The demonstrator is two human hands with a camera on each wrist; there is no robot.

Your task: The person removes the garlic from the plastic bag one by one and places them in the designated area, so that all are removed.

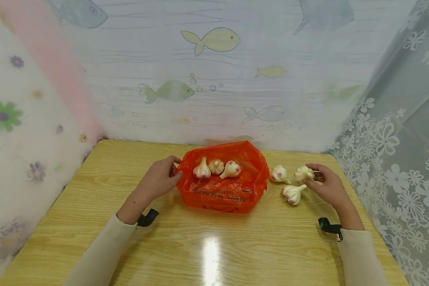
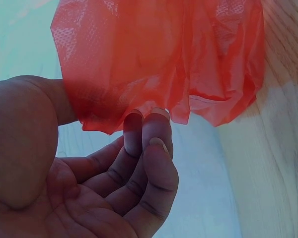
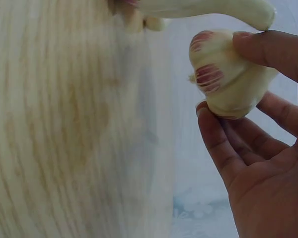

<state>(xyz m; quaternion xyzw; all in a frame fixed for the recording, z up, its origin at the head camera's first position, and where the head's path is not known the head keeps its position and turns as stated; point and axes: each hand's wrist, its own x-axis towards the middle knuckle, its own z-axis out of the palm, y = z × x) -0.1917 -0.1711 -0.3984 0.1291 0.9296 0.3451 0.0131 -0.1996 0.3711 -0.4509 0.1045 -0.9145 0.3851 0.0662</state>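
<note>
A red plastic bag (image 1: 221, 198) lies on the table with its mouth spread wide, and three garlic bulbs (image 1: 201, 170) rest in it. My left hand (image 1: 161, 176) pinches the bag's left edge between thumb and fingers; in the left wrist view the thumb tip is behind the red plastic (image 2: 129, 59). At the right, my right hand (image 1: 327, 184) grips a garlic bulb (image 3: 228, 74) with purple streaks, thumb on one side and fingers on the other. Beside it lie two more bulbs, one close to the bag (image 1: 279, 174) and one nearer me (image 1: 292, 194).
The wooden table (image 1: 164, 246) reaches back to a curtain printed with fish (image 1: 214, 99). A flowered sheet (image 1: 21, 139) hangs along the left side, and a lacy sheet (image 1: 397, 159) is close beyond the right hand. Dark wrist-worn devices (image 1: 148, 217) show under both wrists.
</note>
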